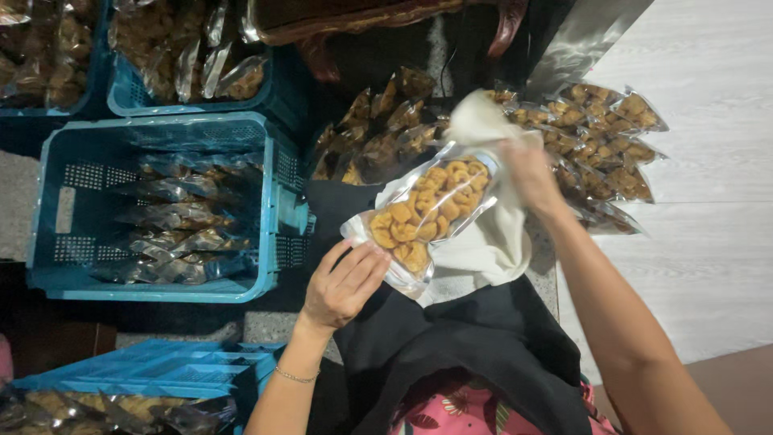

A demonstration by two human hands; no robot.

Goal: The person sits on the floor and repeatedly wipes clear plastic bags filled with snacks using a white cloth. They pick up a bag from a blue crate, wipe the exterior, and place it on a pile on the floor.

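Over a white cloth (483,242), both hands' fingers pinch a glossy clear bag of ring-shaped golden snacks (423,213): left hand (342,282), right hand (531,173)

Left hand (345,283) comes up from bottom centre, forearm bare, thin bracelet on the wrist, fingers curled and pointing up-right, pinching closed. Right hand (529,173) is higher and to the right, arm stretched in from the lower right corner, fingers bent in a grip, partly blurred.
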